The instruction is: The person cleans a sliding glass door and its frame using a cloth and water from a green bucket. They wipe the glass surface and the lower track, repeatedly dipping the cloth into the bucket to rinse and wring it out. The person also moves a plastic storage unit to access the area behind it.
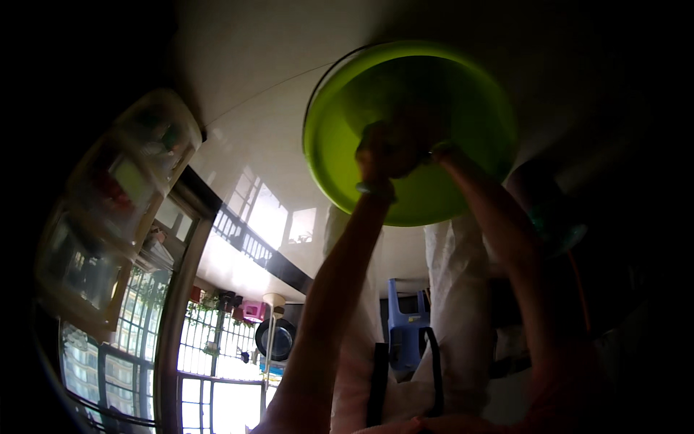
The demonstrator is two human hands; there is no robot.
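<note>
A bright green bucket (325, 155) with a thin wire handle stands on the pale floor before me. Both my arms reach down into it. My left hand (374, 153), with a bracelet at the wrist, looks closed over a dark shape inside the bucket, but deep shadow hides what it is. Close beside it, my right hand (425, 145) dips into the same shadow, and its fingers do not show. The bucket's bottom and contents are too dark to make out.
On the left stands a clear plastic drawer unit (108, 210) with things inside. A blue plastic stool (407, 325) is near my light trousers (459, 275). Toward the barred window (217, 340) are potted plants, a pink container (254, 311) and a dark round basin (275, 339).
</note>
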